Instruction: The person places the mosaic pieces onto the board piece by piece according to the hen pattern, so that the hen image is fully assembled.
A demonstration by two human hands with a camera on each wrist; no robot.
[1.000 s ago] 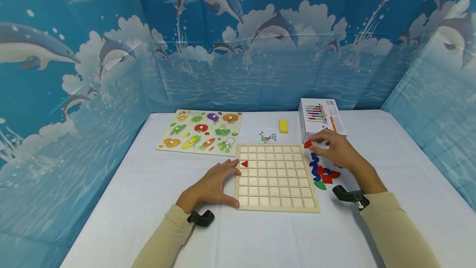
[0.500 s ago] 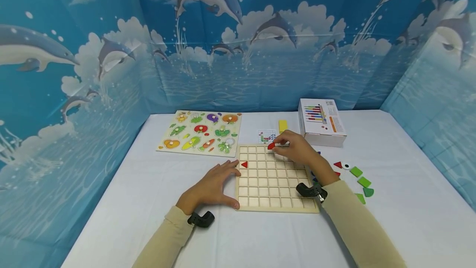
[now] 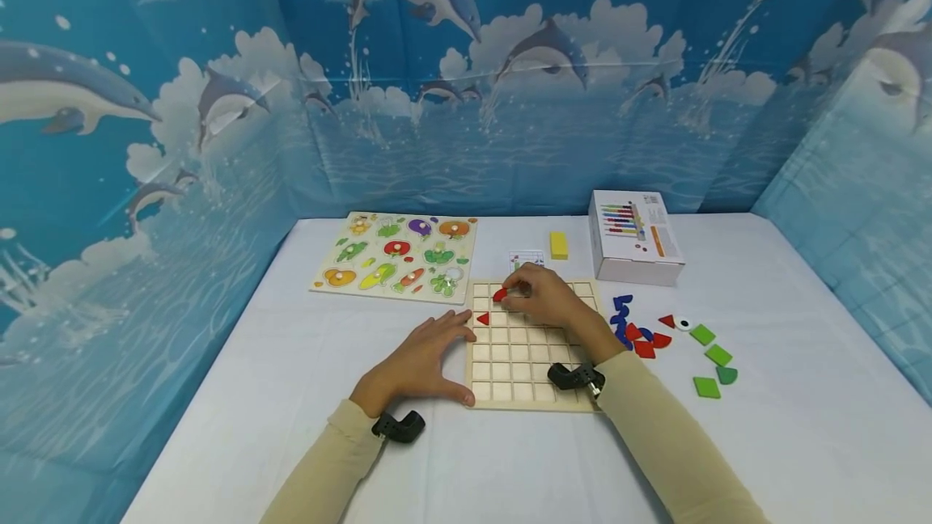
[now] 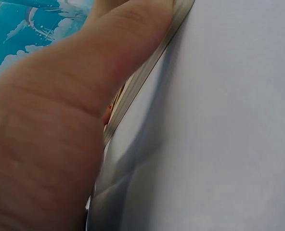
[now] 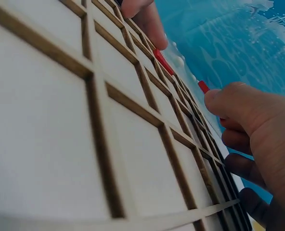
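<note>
A wooden grid board [image 3: 520, 352] lies flat on the white table. My left hand [image 3: 418, 358] rests at its left edge, thumb and fingers spread and touching the frame. Over the board's upper left cells, my right hand [image 3: 542, 297] pinches a red piece [image 3: 499, 295] with a curved edge between thumb and fingers. In the right wrist view the held red piece [image 5: 203, 86] shows at the thumb tip, above the grid. A red triangle [image 3: 484, 319] sits in a cell of the left column, just below the held piece. My right forearm covers the board's lower right corner.
Right of the board lie several blue pieces [image 3: 621, 318], red pieces [image 3: 644, 348], green pieces [image 3: 702, 335] and a white eye piece [image 3: 682, 324]. Behind stand a white box [image 3: 637, 237], a yellow block [image 3: 558, 246], a pattern card [image 3: 526, 258] and a vegetable puzzle board [image 3: 396, 257].
My right hand has carried the red piece from beside the box, leftward across the board to its upper left cells. The left hand has stayed on the board's left edge.
</note>
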